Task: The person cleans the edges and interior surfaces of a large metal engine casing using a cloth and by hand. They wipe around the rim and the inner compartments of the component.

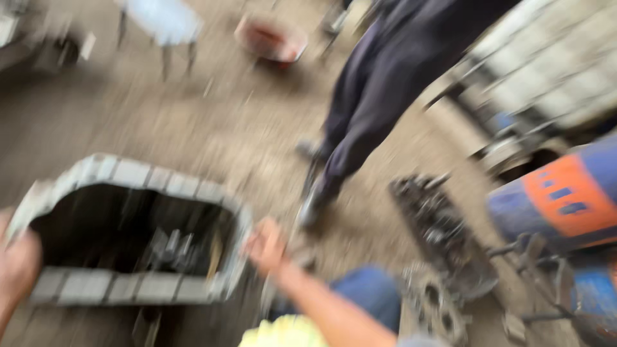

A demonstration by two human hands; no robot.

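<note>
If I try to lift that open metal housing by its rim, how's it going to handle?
The metal housing looks like thick cast metal, so probably rigid and heavy. Its wide, flat-rimmed body seems unlikely to roll. The left hand and right hand sit at opposite ends; blur hides the grip, and a grimy surface may be slippery.

We see our left hand point(16, 266) gripping the left rim of a grey metal housing point(138, 286) on the dirt floor point(212, 122), our right hand point(267, 244) at its right rim. Another person's dark trouser legs point(379, 96) stand beyond; everything is blurred.
</note>
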